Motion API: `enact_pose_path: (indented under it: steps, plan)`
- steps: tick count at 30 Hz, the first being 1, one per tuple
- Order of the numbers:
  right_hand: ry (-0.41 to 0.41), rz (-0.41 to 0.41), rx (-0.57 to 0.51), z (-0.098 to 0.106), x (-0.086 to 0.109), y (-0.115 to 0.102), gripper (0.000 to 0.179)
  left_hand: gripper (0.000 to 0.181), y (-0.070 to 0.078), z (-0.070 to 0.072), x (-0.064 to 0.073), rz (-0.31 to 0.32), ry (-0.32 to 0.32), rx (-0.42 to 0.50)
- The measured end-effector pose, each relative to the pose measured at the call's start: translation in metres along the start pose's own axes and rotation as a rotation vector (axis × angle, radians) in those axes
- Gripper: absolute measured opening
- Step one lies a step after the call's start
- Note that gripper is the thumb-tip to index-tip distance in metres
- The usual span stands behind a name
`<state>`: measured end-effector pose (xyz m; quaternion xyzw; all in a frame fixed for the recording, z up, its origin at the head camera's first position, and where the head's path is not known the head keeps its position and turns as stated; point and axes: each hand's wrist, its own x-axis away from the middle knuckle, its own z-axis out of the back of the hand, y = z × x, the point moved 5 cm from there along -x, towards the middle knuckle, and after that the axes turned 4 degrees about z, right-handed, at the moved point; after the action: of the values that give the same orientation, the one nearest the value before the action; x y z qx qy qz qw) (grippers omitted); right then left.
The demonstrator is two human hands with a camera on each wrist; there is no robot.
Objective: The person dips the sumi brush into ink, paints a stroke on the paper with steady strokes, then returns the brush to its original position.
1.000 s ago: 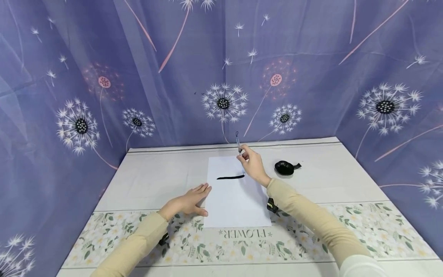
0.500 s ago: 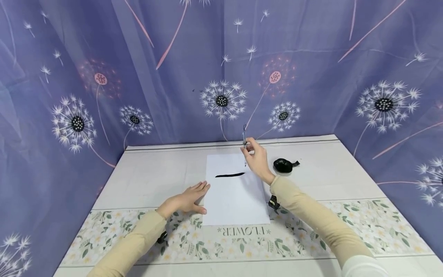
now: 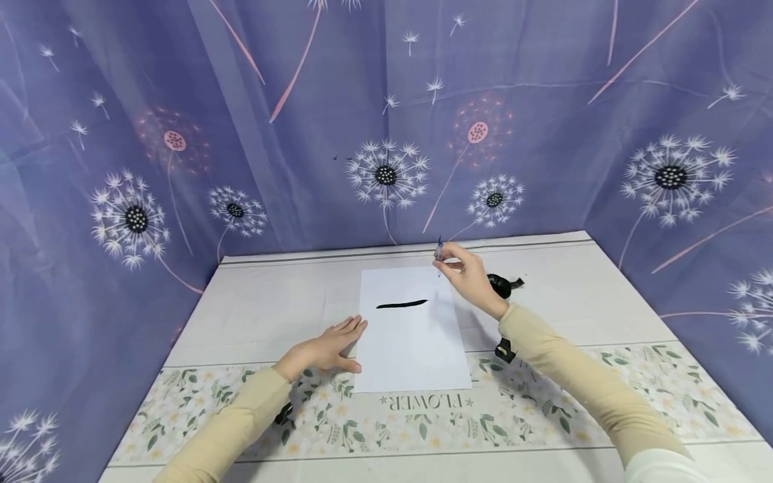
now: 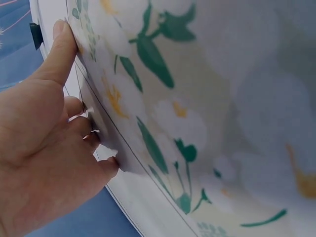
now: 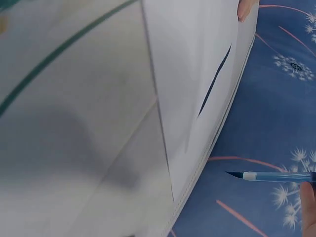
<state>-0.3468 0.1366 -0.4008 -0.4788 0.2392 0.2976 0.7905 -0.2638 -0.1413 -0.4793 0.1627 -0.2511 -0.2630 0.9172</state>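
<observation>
My right hand (image 3: 470, 274) pinches a blue calligraphy brush (image 5: 279, 176) by its shaft, above the upper right part of a white sheet of paper (image 3: 410, 355). The brush's dark pointed tip is off the paper, plain in the right wrist view. One black, nearly horizontal brush stroke (image 3: 401, 304) crosses the upper part of the sheet. My left hand (image 3: 326, 349) lies with fingers extended and spread at the sheet's left edge, fingertips touching it. In the left wrist view, the left hand's palm (image 4: 39, 133) is seen from the side, the thumb stretched out.
A small black dish (image 3: 500, 286) with a dark strip sticking out stands right of the paper, partly covered by my right hand. The white, flower-banded tablecloth (image 3: 253, 302) ends at a purple dandelion-print curtain (image 3: 302, 174) at the back and sides.
My right hand has lifted the brush off the end of the stroke and moved it right, toward the black dish, which it now partly covers. The left hand stays in place.
</observation>
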Motion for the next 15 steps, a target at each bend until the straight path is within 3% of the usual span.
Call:
enact_pose_path:
  steps: [7,15]
  plan:
    - [-0.032,0.104,0.062,0.02,0.009,-0.005,0.021,0.096,-0.002,-0.004,0.0,-0.02,-0.005,-0.008]
    - [-0.14,0.325,0.206,0.037,0.021,-0.012,0.032,0.095,-0.006,-0.002,-0.004,0.0,0.003,-0.017]
